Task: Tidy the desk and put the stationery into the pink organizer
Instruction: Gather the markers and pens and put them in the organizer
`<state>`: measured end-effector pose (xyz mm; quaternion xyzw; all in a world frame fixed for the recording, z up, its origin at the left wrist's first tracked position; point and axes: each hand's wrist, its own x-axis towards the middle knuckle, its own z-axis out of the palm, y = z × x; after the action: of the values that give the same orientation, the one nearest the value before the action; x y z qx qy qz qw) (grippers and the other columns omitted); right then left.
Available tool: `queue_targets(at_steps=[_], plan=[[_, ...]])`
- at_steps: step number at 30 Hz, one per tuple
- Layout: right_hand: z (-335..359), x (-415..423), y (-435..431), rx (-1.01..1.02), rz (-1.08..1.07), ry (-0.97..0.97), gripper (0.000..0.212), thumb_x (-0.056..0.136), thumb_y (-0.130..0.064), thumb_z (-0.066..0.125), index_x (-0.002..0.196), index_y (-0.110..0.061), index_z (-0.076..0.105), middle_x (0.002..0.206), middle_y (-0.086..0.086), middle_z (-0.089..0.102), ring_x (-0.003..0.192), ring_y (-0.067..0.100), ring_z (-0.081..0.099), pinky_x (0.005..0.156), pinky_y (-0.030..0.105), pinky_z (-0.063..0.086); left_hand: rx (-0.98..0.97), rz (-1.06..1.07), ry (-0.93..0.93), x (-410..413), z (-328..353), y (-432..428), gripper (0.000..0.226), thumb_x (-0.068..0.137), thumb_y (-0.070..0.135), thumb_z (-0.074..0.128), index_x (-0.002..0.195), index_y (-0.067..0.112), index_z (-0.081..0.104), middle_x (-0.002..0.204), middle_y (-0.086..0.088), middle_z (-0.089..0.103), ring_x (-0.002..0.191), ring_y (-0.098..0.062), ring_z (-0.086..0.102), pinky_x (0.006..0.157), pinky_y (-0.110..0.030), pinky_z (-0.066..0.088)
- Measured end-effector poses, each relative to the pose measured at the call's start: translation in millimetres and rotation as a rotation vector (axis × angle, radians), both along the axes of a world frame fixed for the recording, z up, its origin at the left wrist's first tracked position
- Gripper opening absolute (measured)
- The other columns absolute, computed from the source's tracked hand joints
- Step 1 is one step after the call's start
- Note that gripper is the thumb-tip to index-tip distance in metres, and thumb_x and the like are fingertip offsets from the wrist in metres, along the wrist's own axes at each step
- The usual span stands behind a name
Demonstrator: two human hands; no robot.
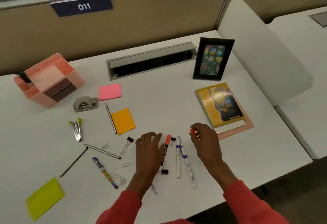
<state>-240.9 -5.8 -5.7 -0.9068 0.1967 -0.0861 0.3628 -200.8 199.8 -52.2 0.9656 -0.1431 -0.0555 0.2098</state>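
the step in hand looks like gathering the pens at the near middle of the desk (168, 100). the left hand (148, 146) lies low over the desk, fingers spread and nearly straight, gripping nothing. its thumb side is just beside the orange marker (165, 150), which lies flat; whether it touches i cannot tell. the right hand (203, 135) is curled, thumb and fingertips pinching a small orange piece (192, 131), perhaps a cap, too small to name surely. two white pens (178, 156) lie between the hands. the pink organizer (53, 80) stands well apart at the far left, with one dark thing (24, 77) upright in a compartment at its left end. next, i judge, the left hand needs to close round the marker and carry it across, over the loose pencils (102, 151) and paper clips (126, 164), to drop it upright into a tall compartment
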Motion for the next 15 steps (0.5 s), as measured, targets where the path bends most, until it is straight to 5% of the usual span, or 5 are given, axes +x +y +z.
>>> queue_targets(at_steps=[6, 10, 15], plan=[[78, 97, 82, 0.263, 0.148, -0.3, 0.02, 0.091, -0.01, 0.072, 0.111, -0.013, 0.071, 0.102, -0.006, 0.071, 0.094, 0.006, 0.068, 0.085, 0.015, 0.054, -0.122, 0.113, -0.066, -6, 6, 30, 0.033, 0.094, 0.029, 0.056, 0.127, 0.028, 0.062, 0.133, 0.003, 0.057, 0.126, -0.019, 0.049, 0.109, -0.044, 0.039], [111, 174, 183, 0.341, 0.306, -0.452, 0.016, 0.089, -0.01, 0.074, 0.105, -0.011, 0.072, 0.096, -0.004, 0.073, 0.09, 0.008, 0.069, 0.081, 0.018, 0.056, -0.18, 0.213, -0.129, 4, 8, 74, 0.037, 0.089, 0.022, 0.061, 0.126, 0.025, 0.063, 0.133, 0.002, 0.058, 0.126, -0.02, 0.049, 0.107, -0.043, 0.042], [131, 260, 315, 0.436, 0.428, -0.537, 0.013, 0.088, -0.007, 0.073, 0.101, -0.008, 0.074, 0.09, -0.001, 0.075, 0.084, 0.009, 0.071, 0.079, 0.029, 0.059, -0.118, 0.495, -0.165, 32, -1, 159, 0.043, 0.094, 0.03, 0.042, 0.132, 0.019, 0.06, 0.147, -0.007, 0.049, 0.143, -0.024, 0.037, 0.121, -0.047, 0.019]])
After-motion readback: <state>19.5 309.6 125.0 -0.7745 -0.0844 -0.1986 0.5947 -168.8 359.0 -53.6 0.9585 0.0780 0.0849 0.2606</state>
